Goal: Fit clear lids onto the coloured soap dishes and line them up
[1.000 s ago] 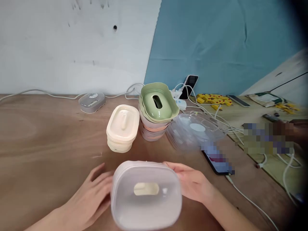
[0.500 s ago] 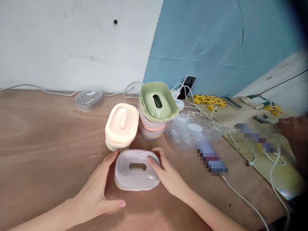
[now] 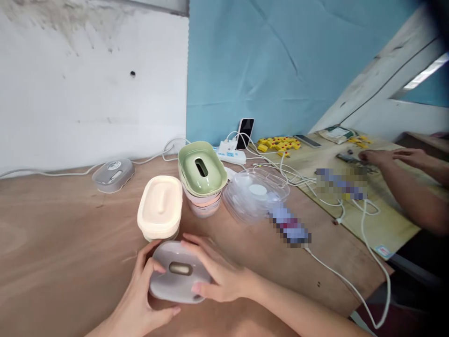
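Note:
A lilac plastic lid (image 3: 177,289) with an oval slot sits between my hands, low in the middle of the view, above the brown table. My left hand (image 3: 142,295) grips its left side, one fingertip on the top near the slot and the thumb below the front edge. My right hand (image 3: 217,271) holds the right side, fingers along the far edge and thumb on the top. Just beyond stands a stack of cream lids (image 3: 161,206). Beside that is a taller stack of tubs, topped by a green slotted one (image 3: 201,180). The lid's underside is hidden.
A grey translucent box (image 3: 114,175) lies near the wall. To the right are clear plastic covers (image 3: 256,194), a blurred-out phone (image 3: 289,224), a power strip (image 3: 229,154) with white cables and yellow pieces (image 3: 278,142). Another person's hands (image 3: 389,159) are at the far right.
My view has swung right, so things appear further left. My left hand has closed onto the lilac lid, and my right hand has shifted further over its top.

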Available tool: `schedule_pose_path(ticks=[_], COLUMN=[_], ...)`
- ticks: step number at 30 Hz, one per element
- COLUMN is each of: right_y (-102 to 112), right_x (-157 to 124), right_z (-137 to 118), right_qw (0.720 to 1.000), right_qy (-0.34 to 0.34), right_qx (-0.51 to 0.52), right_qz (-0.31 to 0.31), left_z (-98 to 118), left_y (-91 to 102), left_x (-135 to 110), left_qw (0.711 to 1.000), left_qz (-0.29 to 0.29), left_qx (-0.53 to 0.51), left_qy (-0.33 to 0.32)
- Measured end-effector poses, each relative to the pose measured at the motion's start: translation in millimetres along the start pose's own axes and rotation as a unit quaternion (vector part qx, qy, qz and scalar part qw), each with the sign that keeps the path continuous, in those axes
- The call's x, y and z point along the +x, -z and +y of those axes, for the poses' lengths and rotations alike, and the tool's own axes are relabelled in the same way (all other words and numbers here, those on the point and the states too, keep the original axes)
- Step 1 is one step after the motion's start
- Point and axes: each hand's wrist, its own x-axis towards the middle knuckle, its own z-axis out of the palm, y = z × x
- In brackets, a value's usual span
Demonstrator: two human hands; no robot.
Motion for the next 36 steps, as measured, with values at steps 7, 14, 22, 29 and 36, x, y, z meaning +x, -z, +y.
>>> schedule_pose_path(ticks=[7, 14, 22, 29, 36], right_y=[-18, -18, 4, 100, 106], right_x=[-11, -17, -10, -42, -45], right_z=[6, 6, 10, 29, 30], right_qw=[0.985, 0.991, 0.966, 0.792, 0.820], right_qy=[0.131, 0.115, 0.183, -0.046, -0.062], right_qx=[-0.109, -0.060, -0.181, -0.450, -0.450], right_qz=[0.019, 0.011, 0.040, 0.410, 0.348], left_z=[-6, -5, -12, -5, -2], left_y=[-7.9, -5.2, 7.9, 10.9, 16.0], left_x=[0, 3, 3, 3, 6], left_qw=[0.997, 0.995, 0.995, 0.994, 0.993], left_qz=[-0.014, -0.045, -0.095, -0.086, -0.107], left_qx=[-0.071, -0.092, -0.032, 0.058, 0.030], left_qy=[-0.013, -0.011, -0.013, -0.044, -0.028])
